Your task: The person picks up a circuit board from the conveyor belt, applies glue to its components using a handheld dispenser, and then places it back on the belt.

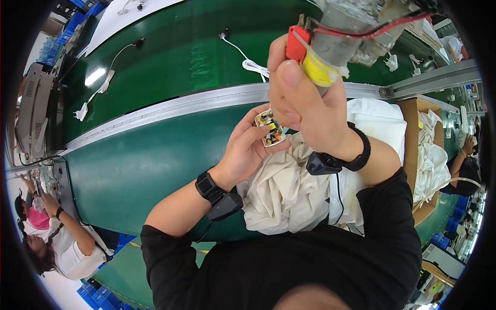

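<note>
My left hand (243, 147) holds a small white open plastic case (270, 135), its fingers underneath and around the edges. Tiny electronic parts in yellow, black, blue and orange crowd the inside of that case. Above it, my right hand (312, 103) is wrapped round a hanging grey cylindrical tool (338, 44), which looks like a glue dispenser. A red switch-like piece (297, 44) and a yellow band (319, 70) sit on the tool by my thumb and fingers. The fingers hide most of the tool's lower end, close above the case.
Crumpled cream cloth (284, 191) lies below my hands, beside folded white cloth (377, 124). A cardboard box (413, 134) with cloth stands at right. Beyond a metal rail (170, 108), white corded adapters (81, 111) lie on a green belt (160, 46). A co-worker (72, 243) sits at left.
</note>
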